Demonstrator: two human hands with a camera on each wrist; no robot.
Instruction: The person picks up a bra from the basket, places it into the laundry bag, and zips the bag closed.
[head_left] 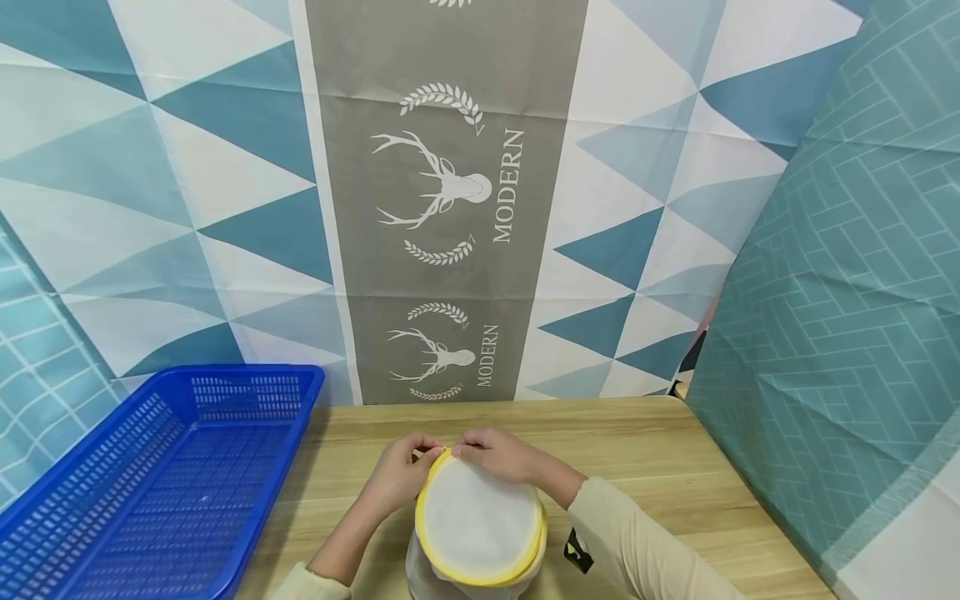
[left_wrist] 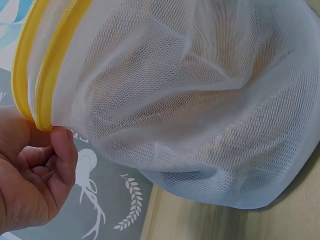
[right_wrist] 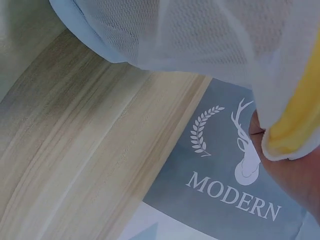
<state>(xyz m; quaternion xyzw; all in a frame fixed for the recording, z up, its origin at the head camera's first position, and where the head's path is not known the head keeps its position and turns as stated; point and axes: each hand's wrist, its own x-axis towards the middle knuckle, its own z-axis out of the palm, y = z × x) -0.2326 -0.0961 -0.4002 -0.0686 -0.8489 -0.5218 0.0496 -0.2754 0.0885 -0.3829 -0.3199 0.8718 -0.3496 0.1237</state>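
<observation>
A white mesh laundry bag (head_left: 480, 521) with a yellow-edged round top stands on the wooden table, tilted toward me. At the far edge of its rim, my left hand (head_left: 399, 477) pinches the yellow trim between thumb and fingers. Close beside it, my right hand (head_left: 501, 458) holds the same rim, its thumb over the white top. Two yellow bands (left_wrist: 47, 75) run parallel near the left fingers in the left wrist view, and the mesh side (left_wrist: 200, 120) hangs in loose folds. In the right wrist view, part of the right hand (right_wrist: 297, 175) is hidden behind the rim.
A large blue plastic basket (head_left: 255, 500) with perforated walls stands on the left. The wooden table (head_left: 622, 442) extends to the right of the bag. Behind it hangs a patterned cloth (head_left: 442, 267), and a teal cloth (head_left: 847, 333) borders the right side.
</observation>
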